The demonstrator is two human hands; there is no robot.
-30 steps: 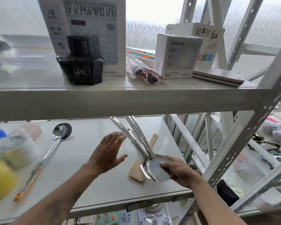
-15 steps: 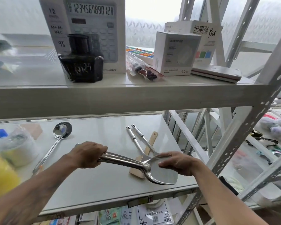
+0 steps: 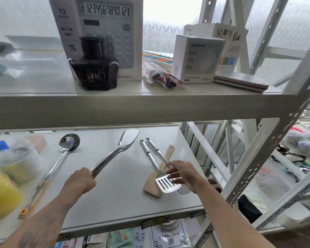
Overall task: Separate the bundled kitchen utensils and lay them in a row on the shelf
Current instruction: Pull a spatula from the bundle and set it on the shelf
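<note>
My left hand (image 3: pixel 80 180) grips the handle of a solid steel turner (image 3: pixel 122 145), whose blade points to the back of the white lower shelf (image 3: pixel 115 203). A steel ladle (image 3: pixel 64 151) lies to its left with the bowl at the back. On the right lie a wooden spatula (image 3: pixel 155 181), a slotted steel turner (image 3: pixel 166 182) across it, and a second steel handle (image 3: pixel 157 150) whose head is partly hidden. My right hand (image 3: pixel 183 173) rests over these with fingers spread, touching the slotted turner's neck.
Plastic-wrapped containers (image 3: pixel 20 163) and a yellow object (image 3: pixel 0 194) stand at the shelf's left end. The upper shelf board (image 3: pixel 132 108) overhangs, carrying an ink bottle (image 3: pixel 95 70), a calculator box (image 3: pixel 104 29) and small boxes. A perforated steel upright (image 3: pixel 268 153) slants along the right.
My left hand pulled the solid turner out of the bundle and swung it leftward, blade now at the back. My right hand let go of the blade and settled on the remaining utensils.
</note>
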